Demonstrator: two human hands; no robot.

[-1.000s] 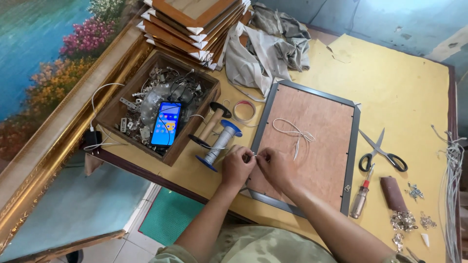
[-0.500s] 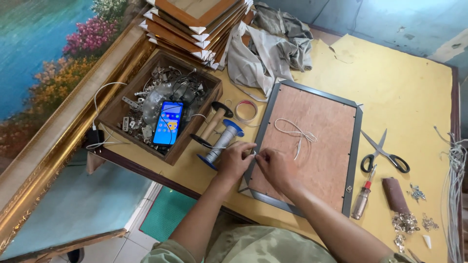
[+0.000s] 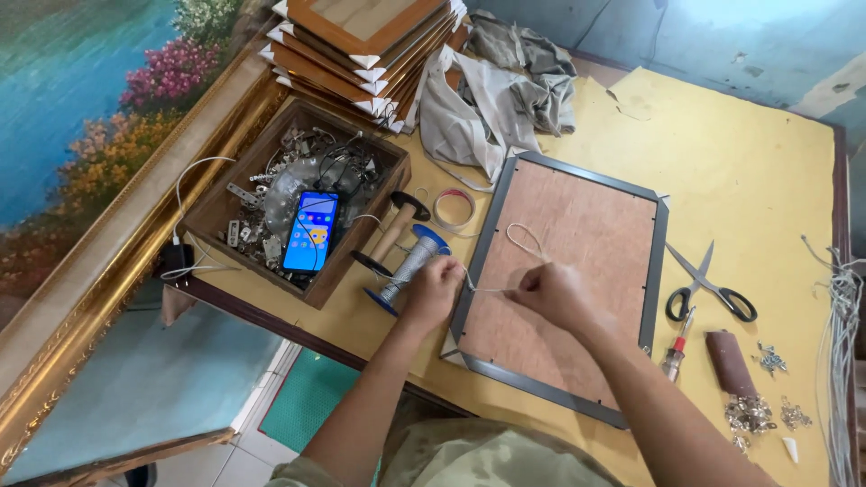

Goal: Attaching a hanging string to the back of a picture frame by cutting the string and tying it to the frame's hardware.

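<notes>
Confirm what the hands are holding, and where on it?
Both hands, left hand and right hand, pinch a thin white cord stretched between them near the frame's left edge.

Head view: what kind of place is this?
Likely a picture-framing workshop: a stack of wooden frames with white corner guards, a grey-framed brown backing board face down on the yellow table, and a wooden box of metal hardware.

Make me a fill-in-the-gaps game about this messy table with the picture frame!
1. The scissors have handles coloured ____.
2. The phone lies inside a wooden ____.
3. Both hands, left hand and right hand, pinch a thin ____ over the frame's brown backing.
4. The spool near the left hand has ends coloured ____.

Missing words: black; box; wire; blue
</notes>
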